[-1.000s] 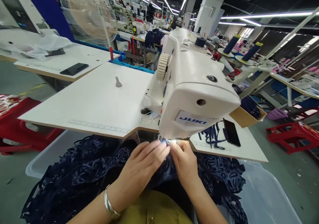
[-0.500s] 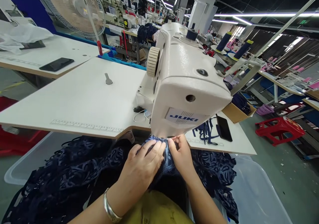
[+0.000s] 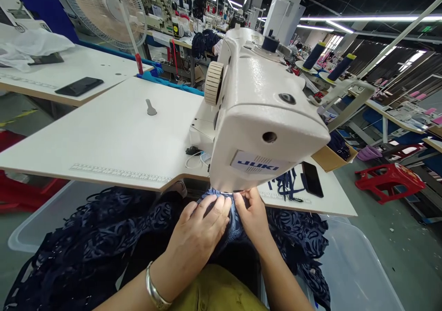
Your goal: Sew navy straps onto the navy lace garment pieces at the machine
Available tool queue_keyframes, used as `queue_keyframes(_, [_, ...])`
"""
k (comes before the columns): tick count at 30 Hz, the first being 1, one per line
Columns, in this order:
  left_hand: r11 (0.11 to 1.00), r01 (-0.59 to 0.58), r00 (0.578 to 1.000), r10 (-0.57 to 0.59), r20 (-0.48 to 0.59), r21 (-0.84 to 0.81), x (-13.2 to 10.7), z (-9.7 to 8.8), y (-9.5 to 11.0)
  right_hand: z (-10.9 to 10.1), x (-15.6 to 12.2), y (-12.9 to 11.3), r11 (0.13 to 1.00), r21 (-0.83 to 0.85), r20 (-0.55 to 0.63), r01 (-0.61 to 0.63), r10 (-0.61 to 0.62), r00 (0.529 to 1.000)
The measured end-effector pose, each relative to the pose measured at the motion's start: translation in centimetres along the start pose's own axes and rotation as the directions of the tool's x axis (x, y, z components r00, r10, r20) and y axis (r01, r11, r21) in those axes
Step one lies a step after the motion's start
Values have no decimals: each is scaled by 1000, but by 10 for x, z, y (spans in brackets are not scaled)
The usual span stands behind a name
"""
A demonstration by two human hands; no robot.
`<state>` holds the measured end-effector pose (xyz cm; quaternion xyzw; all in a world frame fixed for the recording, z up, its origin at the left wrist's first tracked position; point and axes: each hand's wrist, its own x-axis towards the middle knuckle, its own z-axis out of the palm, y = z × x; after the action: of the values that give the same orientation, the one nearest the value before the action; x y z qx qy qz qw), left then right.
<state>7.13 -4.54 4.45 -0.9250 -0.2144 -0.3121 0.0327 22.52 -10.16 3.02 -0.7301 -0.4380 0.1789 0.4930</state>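
Navy lace fabric (image 3: 234,225) runs from my lap up under the head of a white sewing machine (image 3: 265,131). My left hand (image 3: 202,223) presses on the fabric with bent fingers close together, just in front of the machine. On the other side, my right hand (image 3: 251,212) pinches the fabric's edge between thumb and fingers. The machine head hides the needle and the presser foot. More of the dark lace garment (image 3: 113,230) spreads to the left, and another part (image 3: 297,232) hangs to the right of my arm.
The white table (image 3: 131,136) carries a small grey metal plate (image 3: 151,108). Navy strips (image 3: 286,185) and a black phone (image 3: 312,179) lie at right. Clear plastic bins (image 3: 359,255) stand below the table. A red stool (image 3: 390,182) and a fan (image 3: 107,11) are farther off.
My view has shifted slightly, so the machine head looks a little larger. Both hands keep their hold at almost the same spot on the fabric.
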Motion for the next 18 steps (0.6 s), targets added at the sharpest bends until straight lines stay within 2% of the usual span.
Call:
queue_keyframes(6, [1000, 0, 1000, 0, 15, 27, 2, -4, -2, -26, -1, 20, 983, -140, 55, 119, -112, 992])
queue_keyframes(10, [998, -28, 1000, 28, 7, 48, 5, -4, -4, -51, -8, 40, 974, -226, 95, 20, 1, 995])
queue_keyframes(13, [997, -44, 999, 43, 13, 57, 6, -4, -5, -65, -15, 48, 967, -252, 186, -47, 96, 978])
queue_keyframes(18, [997, -68, 997, 67, 35, 37, 6, -6, -3, -69, -27, 49, 967, -153, 276, -201, 238, 931])
